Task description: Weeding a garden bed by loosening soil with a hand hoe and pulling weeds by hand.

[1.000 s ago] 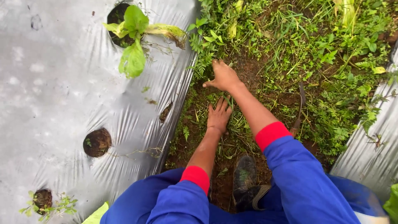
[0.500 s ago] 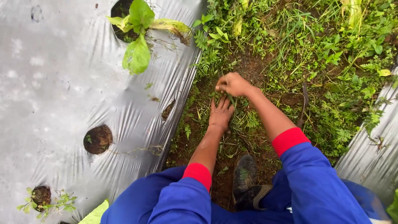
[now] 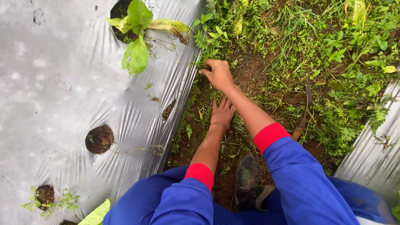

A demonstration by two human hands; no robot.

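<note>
Fingers of the right hand (image 3: 218,73) curl down into the weeds (image 3: 206,41) at the edge of the silver plastic mulch (image 3: 54,83); whether they have closed on a stem I cannot tell. The left hand (image 3: 222,113) lies flat on the bare soil (image 3: 254,68) just below it, toward six o'clock, fingers spread apart and holding nothing. The weeds grow thickest from twelve to three o'clock of the hands. A leafy seedling (image 3: 136,33) stands in a mulch hole at about ten o'clock of the right hand. A curved wooden-handled tool (image 3: 303,112) lies on the ground at four o'clock of it, and a dark shoe (image 3: 248,175) sits toward six o'clock.
</note>
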